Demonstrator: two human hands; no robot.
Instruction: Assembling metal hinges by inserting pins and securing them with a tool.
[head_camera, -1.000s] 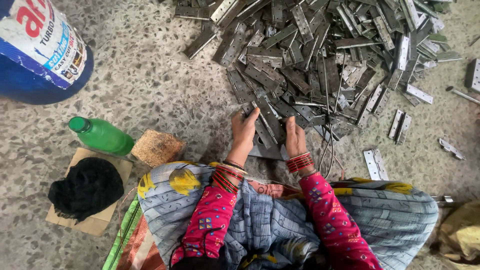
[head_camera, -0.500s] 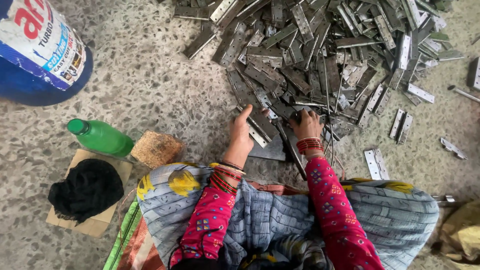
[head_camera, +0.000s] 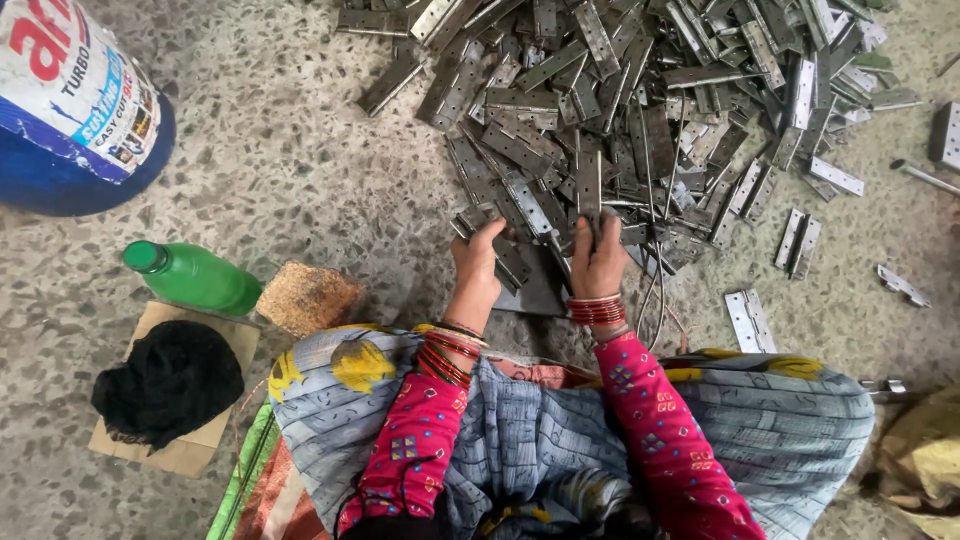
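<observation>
Grey steel everywhere, and both hands are right at the near edge of it. The right hand (head_camera: 598, 262) is closed around a long hinge leaf (head_camera: 589, 185), holding it upright so it stands clear of the heap, fingers wrapped low on the strip, wrist straight, red bangles (head_camera: 596, 310) bunched at the cuff. The left hand (head_camera: 476, 265) is curled with its fingertips pressed onto the flat pieces at the heap's edge; whether it actually grips one, I can't tell. Under both hands sits a dark flat plate (head_camera: 535, 290), looking like a work surface kept close to the lap.

Both forearms in pink sleeves reach forward side by side, elbows tucked in. Ahead spreads the hinge pile (head_camera: 640, 90), with loose pairs off right. To the left lie a green bottle (head_camera: 192, 277), a brown block (head_camera: 307, 297), a black cloth (head_camera: 168, 382) on cardboard and a blue drum (head_camera: 75, 115).
</observation>
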